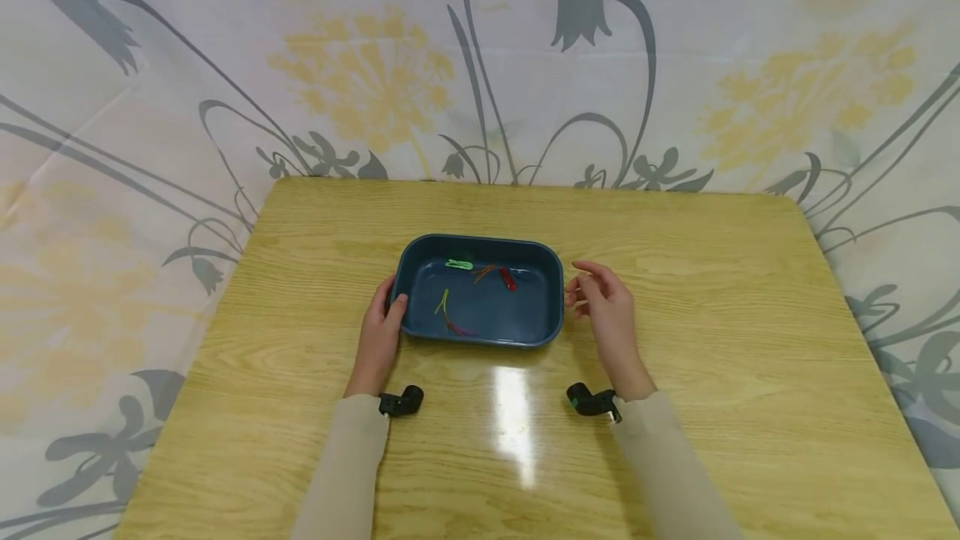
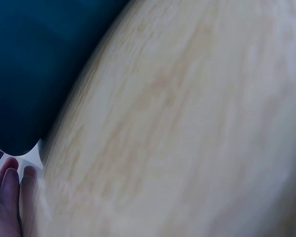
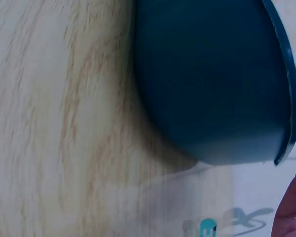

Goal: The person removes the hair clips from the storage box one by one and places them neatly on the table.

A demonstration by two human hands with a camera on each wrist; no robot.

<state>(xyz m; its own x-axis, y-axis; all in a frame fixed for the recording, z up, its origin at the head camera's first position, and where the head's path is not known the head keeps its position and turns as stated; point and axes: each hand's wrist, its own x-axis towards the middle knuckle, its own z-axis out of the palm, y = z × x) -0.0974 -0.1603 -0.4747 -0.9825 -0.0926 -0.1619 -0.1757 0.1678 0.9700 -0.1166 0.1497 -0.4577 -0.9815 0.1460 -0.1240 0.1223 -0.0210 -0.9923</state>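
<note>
A dark blue rectangular basin (image 1: 480,340) with rounded corners sits mid-table. My left hand (image 1: 380,332) holds its left side, thumb at the rim and fingers along the outer wall. My right hand (image 1: 606,307) is just off the basin's right side, fingers loosely bent, with nothing in it. On the basin floor lie a light green, looped item (image 1: 459,264), a small red piece (image 1: 507,278) beside orange strands (image 1: 484,272), and a thin strand (image 1: 445,307) running from yellow-green to purplish red. In the right wrist view, the basin's outer wall (image 3: 212,79) fills the upper right.
The basin stands on a wood-grain table (image 1: 720,340) with a bright reflection in front of it. A floral cloth (image 1: 510,90) hangs behind the table and along its sides. Each wrist wears a black camera mount, one left (image 1: 402,402) and one right (image 1: 588,400).
</note>
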